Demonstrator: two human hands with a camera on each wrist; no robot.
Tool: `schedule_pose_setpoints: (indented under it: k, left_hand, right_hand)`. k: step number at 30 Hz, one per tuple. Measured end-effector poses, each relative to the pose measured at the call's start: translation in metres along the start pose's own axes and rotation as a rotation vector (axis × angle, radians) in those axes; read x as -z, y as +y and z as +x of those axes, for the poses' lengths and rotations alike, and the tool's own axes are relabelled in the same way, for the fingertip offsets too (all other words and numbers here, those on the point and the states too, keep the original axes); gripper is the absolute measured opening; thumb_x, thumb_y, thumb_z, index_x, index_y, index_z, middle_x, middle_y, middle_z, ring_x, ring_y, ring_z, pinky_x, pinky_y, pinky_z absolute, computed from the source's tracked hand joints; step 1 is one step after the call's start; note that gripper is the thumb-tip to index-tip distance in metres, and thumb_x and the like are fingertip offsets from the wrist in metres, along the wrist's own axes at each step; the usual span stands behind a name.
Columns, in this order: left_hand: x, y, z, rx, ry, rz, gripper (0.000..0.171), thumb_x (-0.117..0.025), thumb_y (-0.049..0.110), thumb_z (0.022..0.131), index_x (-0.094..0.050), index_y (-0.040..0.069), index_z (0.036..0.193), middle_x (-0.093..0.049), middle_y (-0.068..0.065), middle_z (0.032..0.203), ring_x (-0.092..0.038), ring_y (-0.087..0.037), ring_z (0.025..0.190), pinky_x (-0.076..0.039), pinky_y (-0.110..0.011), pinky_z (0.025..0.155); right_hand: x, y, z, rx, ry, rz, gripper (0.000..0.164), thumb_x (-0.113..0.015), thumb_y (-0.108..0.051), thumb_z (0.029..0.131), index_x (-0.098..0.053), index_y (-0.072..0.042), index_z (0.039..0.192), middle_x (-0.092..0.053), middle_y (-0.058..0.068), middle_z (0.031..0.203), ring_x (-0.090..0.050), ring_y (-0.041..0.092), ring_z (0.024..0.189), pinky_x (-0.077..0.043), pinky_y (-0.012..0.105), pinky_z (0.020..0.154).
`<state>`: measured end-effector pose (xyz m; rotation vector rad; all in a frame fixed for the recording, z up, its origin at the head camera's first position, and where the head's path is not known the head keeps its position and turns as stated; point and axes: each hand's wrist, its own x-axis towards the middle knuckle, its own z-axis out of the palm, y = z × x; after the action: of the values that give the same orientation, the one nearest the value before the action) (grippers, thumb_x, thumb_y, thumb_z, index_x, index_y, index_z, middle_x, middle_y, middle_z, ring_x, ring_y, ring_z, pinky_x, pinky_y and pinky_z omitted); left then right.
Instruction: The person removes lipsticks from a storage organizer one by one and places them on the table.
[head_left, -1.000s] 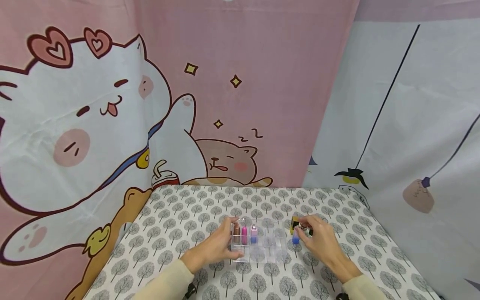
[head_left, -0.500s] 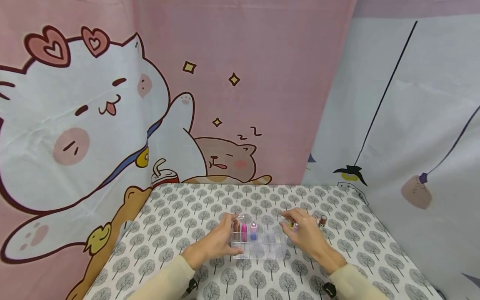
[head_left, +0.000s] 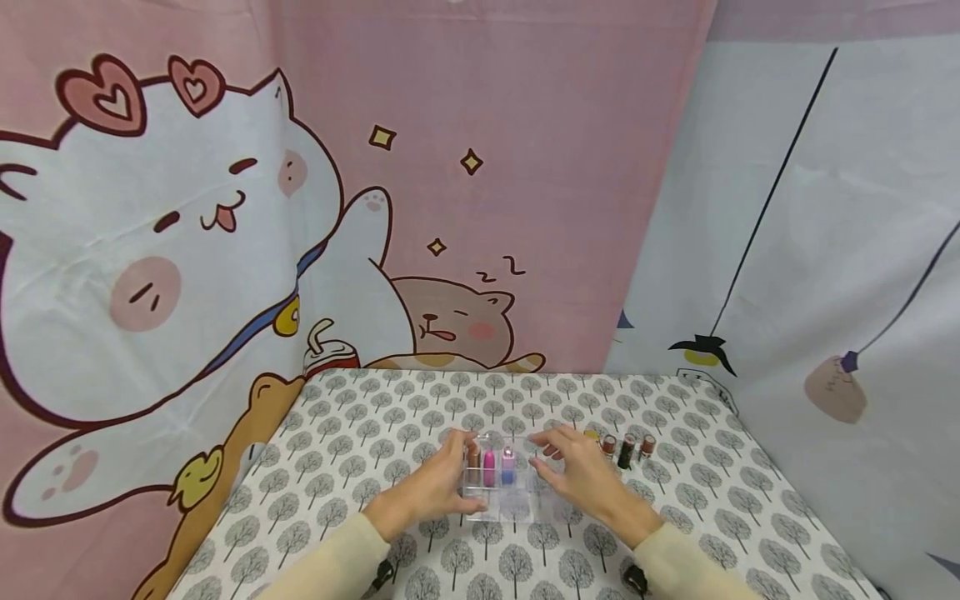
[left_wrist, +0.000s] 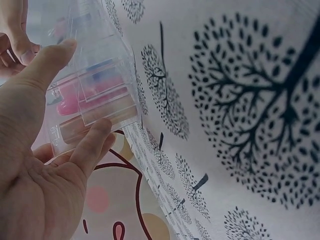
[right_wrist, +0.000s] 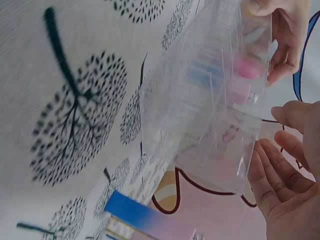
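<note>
Organizer (right_wrist: pixel 165 115) I hold: clear, glossy plastic. Pink tube (left_wrist: pixel 67 101) inside: smooth, shiny. Tablecloth (head_left: pixel 450 400): matt, woven-looking cloth. My left sleeve (head_left: pixel 337 560): matt fabric.

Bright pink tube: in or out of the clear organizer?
In: the bright pink tube shows inside the clear organizer, between the brown tube and the pink-and-blue tube.

Tubes (head_left: pixel 489 469) in organizer (head_left: pixel 513 506), small containers (head_left: pixel 626 452) rightward

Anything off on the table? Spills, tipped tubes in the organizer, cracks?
Nothing stands out. The clear organizer sits on the tree-print cloth, and its brown tube, pink tube and pink-blue tube look upright. No spill or crack shows, though the right hand partly covers the organizer's right end in the head view.
</note>
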<state>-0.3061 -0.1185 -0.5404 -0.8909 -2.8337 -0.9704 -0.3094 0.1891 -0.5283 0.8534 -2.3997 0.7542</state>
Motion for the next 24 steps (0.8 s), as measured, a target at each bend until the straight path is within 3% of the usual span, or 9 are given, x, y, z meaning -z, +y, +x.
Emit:
schedule_pose_setpoints:
  k: [6, 14, 24]
  left_hand:
    - [-0.001, -0.001, 0.001, -0.003, 0.003, 0.013, 0.115, -0.104, 0.037, 0.09, -0.031, 0.003, 0.173, -0.057, -0.022, 0.165, -0.073, -0.034, 0.138, -0.062, -0.049, 0.127]
    - [-0.001, -0.001, 0.001, -0.02, 0.007, 0.025, 0.116, -0.104, 0.037, 0.089, -0.032, 0.001, 0.172, -0.058, -0.023, 0.162, -0.073, -0.034, 0.136, -0.064, -0.048, 0.125]
    - [0.0, -0.001, 0.001, -0.013, 0.001, 0.018, 0.116, -0.103, 0.038, 0.089, -0.031, 0.001, 0.172, -0.057, -0.022, 0.164, -0.074, -0.034, 0.136, -0.065, -0.048, 0.124]
  right_hand:
    - [-0.009, -0.004, 0.005, 0.0, -0.054, -0.004, 0.036, -0.096, -0.011, 0.096, -0.082, -0.005, 0.129, -0.085, 0.009, 0.123, -0.082, 0.023, 0.099, -0.074, 0.03, 0.086]
    - [-0.019, -0.006, 0.008, 0.009, -0.058, 0.017, 0.036, -0.096, -0.01, 0.095, -0.082, -0.002, 0.127, -0.085, 0.015, 0.117, -0.084, 0.026, 0.092, -0.076, 0.034, 0.079]
    - [-0.029, -0.008, 0.014, 0.009, -0.043, 0.006, 0.038, -0.1, -0.015, 0.093, -0.084, -0.005, 0.125, -0.088, 0.015, 0.11, -0.086, 0.025, 0.086, -0.074, 0.028, 0.075]
